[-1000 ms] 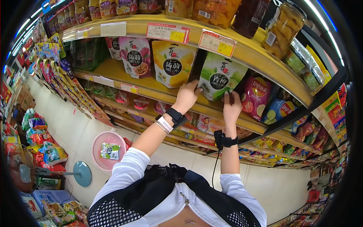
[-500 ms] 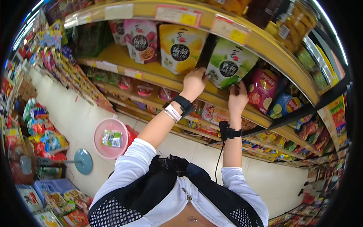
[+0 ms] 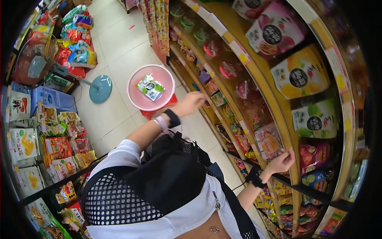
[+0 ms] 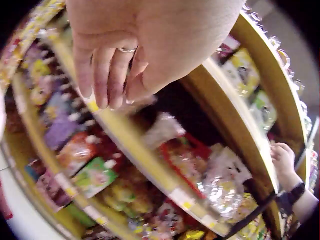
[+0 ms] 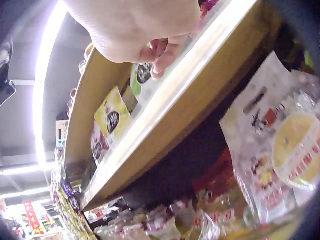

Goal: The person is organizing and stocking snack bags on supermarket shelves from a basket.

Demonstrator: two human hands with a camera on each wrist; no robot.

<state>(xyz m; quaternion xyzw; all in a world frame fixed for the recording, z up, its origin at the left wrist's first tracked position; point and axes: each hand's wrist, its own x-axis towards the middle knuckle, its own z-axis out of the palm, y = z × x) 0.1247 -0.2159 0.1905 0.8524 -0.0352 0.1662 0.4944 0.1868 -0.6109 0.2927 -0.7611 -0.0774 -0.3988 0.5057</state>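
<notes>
My left hand (image 3: 191, 104) hangs in the air between the pink basin (image 3: 133, 88) and the shelves, nothing in it. In the left wrist view, its fingers (image 4: 102, 75) are loosely extended, one wearing a ring. A green-and-white jelly pouch (image 3: 150, 87) lies inside the basin. My right hand (image 3: 280, 161) is at the shelf's front edge, fingers loosely bent and holding nothing. Another green jelly pouch (image 3: 315, 119) stands on that shelf, beside a yellow pouch (image 3: 301, 73) and a purple one (image 3: 274, 32). The right wrist view shows my fingertips overlapping the green pouch (image 5: 142, 75).
Lower shelves carry jelly cups (image 3: 229, 69) and bagged snacks (image 3: 268, 141). Chip bags (image 3: 314, 157) stand beside the green pouch. To the left are a fan's round blue base (image 3: 100, 89), bags piled on the floor (image 3: 82, 57) and a snack display (image 3: 59, 147).
Both hands have left the green pouch on the shelf. My left hand has swung toward the basin, while my right stays near the shelf edge. The head view has turned left.
</notes>
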